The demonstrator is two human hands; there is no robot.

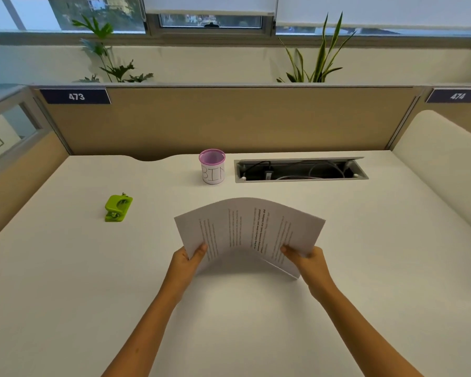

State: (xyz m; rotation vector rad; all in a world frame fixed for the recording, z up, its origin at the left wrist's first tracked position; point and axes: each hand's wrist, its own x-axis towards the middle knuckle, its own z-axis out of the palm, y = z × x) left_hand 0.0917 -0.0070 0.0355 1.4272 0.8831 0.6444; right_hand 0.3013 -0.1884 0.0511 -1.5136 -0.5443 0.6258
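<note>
A thin stack of printed paper sheets arches upward above the white desk, its text running sideways. My left hand pinches its near left corner, thumb on top. At the near right edge my right hand grips the stack the same way. A green hole punch lies on the desk to the left, apart from both hands. Behind the paper stands a small cup with a pink rim and "BIN" written on it.
An open cable tray with wires is sunk into the desk at the back right. A tan partition labelled 473 closes the back. A white padded divider rises on the right. Plants stand behind the partition.
</note>
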